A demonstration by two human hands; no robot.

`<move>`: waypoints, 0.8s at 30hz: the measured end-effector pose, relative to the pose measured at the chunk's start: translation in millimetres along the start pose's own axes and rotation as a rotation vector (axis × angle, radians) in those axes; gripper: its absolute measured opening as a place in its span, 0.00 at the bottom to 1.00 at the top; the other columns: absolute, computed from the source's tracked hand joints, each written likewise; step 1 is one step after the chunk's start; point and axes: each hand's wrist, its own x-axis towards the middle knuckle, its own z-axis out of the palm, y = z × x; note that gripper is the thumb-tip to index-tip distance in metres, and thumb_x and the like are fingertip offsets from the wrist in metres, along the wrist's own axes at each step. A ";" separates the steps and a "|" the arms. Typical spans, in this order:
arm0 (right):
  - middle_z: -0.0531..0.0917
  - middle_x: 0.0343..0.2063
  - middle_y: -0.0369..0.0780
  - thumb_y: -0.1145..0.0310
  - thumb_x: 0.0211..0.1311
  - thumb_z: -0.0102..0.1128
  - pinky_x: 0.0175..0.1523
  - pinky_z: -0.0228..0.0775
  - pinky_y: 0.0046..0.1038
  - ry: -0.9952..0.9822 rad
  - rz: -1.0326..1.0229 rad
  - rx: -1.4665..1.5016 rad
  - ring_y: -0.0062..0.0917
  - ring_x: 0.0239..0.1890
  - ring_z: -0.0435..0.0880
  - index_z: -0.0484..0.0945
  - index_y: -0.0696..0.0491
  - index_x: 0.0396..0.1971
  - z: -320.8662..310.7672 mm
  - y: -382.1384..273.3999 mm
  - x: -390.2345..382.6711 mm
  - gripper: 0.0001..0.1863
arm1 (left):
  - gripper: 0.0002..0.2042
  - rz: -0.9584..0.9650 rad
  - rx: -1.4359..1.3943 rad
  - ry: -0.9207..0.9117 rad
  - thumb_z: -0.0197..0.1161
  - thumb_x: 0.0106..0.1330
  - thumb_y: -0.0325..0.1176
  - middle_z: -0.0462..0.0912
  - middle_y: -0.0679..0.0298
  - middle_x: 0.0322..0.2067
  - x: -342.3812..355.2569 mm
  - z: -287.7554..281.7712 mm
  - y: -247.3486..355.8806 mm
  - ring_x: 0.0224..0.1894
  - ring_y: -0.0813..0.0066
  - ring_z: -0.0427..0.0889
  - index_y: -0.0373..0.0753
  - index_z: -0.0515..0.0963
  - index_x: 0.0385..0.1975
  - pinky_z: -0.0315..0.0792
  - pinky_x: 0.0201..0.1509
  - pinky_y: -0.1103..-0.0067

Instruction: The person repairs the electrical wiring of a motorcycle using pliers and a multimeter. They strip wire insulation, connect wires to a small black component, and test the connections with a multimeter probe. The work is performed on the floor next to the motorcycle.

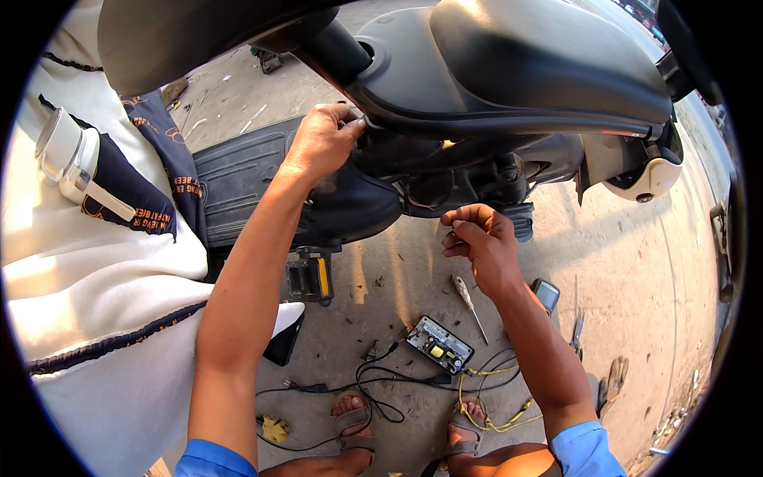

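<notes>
A black scooter spans the upper view, with its padded seat (548,60) above a black body panel (342,203) and a ribbed footboard (238,183). My left hand (322,143) is closed at the panel's edge beneath the seat post (330,56). Its fingertips pinch there, and what lies between them is hidden. Below the scooter's underside hovers my right hand (483,242), apart from the body. Thumb and fingers are curled together; anything small in them cannot be made out. A pale-handled screwdriver (462,292) lies on the ground beneath it.
On the concrete lie an opened case with a circuit board (439,345), black cables (369,374), yellow wires (493,425), a handheld meter (546,294), pliers (578,330) and gloves (612,381). White cloth (95,278) hangs at left. A white helmet (652,179) is at right.
</notes>
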 end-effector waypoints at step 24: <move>0.82 0.48 0.42 0.70 0.72 0.51 0.63 0.71 0.29 0.066 -0.124 -0.227 0.24 0.51 0.81 0.76 0.65 0.56 -16.3 25.8 26.8 0.19 | 0.09 -0.038 -0.149 0.064 0.67 0.55 0.18 0.88 0.63 0.28 -18.2 2.4 11.7 0.29 0.82 0.83 0.31 0.85 0.35 0.77 0.37 0.82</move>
